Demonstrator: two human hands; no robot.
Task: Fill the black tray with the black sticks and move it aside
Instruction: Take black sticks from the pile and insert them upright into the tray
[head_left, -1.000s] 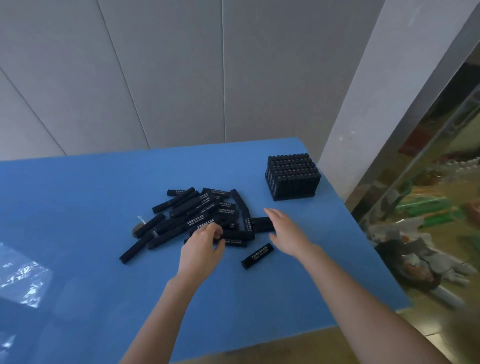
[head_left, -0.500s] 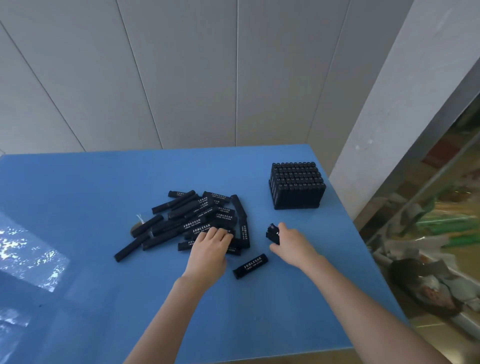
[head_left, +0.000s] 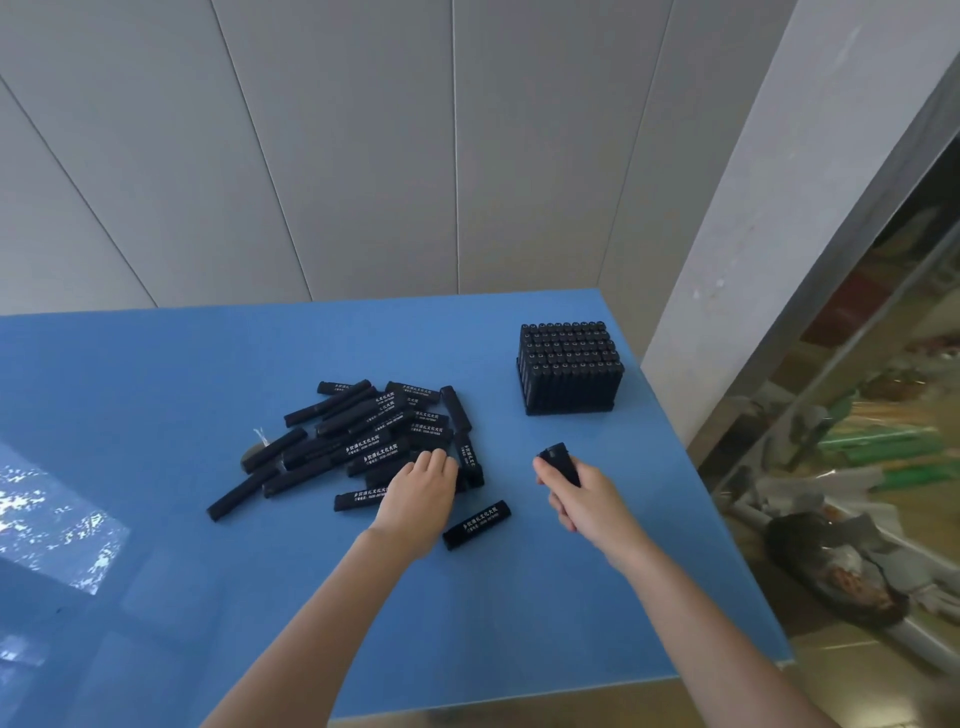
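A loose pile of black sticks (head_left: 363, 441) with white print lies on the blue table (head_left: 156, 389). One single stick (head_left: 477, 524) lies apart, near the front of the pile. At the back right stands the black tray (head_left: 569, 370), packed with upright sticks. My right hand (head_left: 584, 496) grips one black stick (head_left: 560, 462), lifted off the table between pile and tray. My left hand (head_left: 422, 491) rests palm down on the pile's right edge, fingers curled over sticks; whether it grips one is hidden.
The table's right edge runs close beside the tray, with a white pillar (head_left: 779, 208) and a glass pane behind it. Grey wall panels close the back. A small brownish object (head_left: 253, 453) lies at the pile's left end.
My right hand closed on a stick at the pile's right side and raised it off the table. My left hand stayed on the pile.
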